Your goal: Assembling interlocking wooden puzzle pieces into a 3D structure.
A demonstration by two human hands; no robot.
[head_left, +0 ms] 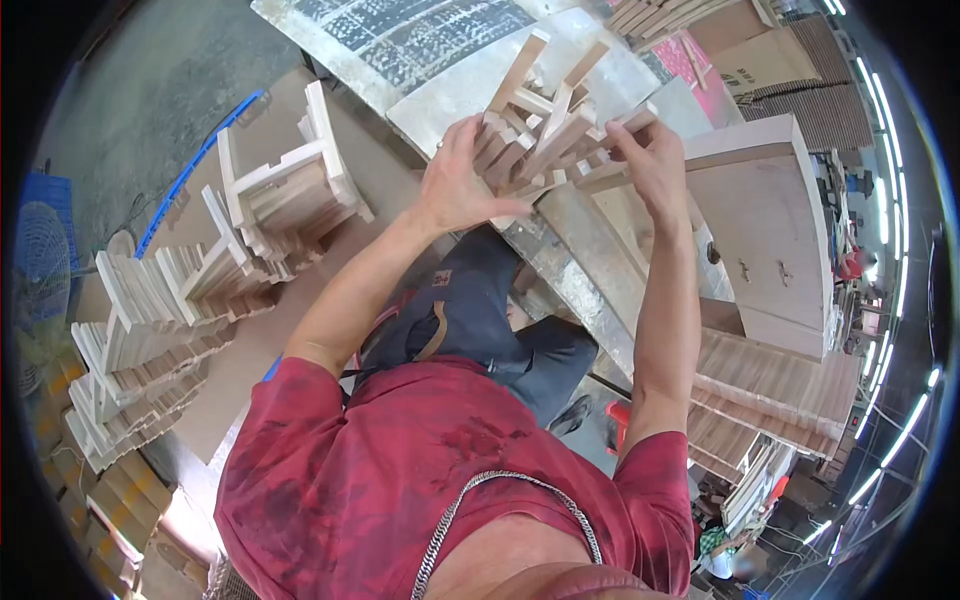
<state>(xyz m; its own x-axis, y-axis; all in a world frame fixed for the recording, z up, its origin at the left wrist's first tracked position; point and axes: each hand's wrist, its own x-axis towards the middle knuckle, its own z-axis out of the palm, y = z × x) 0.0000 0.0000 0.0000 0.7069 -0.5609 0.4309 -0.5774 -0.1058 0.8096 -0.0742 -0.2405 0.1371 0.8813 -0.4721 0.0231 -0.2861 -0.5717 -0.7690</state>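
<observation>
In front of me a bundle of pale wooden strips [545, 140], some joined into small frames, stands on the worktable. My left hand [452, 185] rests against the bundle's left side, its fingers along the wood and its thumb stretched out to the right. With thumb and fingers closed, my right hand [652, 165] grips the end of a wooden strip [632, 120] at the bundle's right side. The undersides of the strips and some left fingertips are hidden.
Stacks of wooden frames [290, 195] stand on a brown board at the left. A metal-topped table [440, 110] lies ahead. To the right are a wooden box [755, 230] and a pile of planks [780, 385]. Flattened cardboard [815, 110] is stacked at far right.
</observation>
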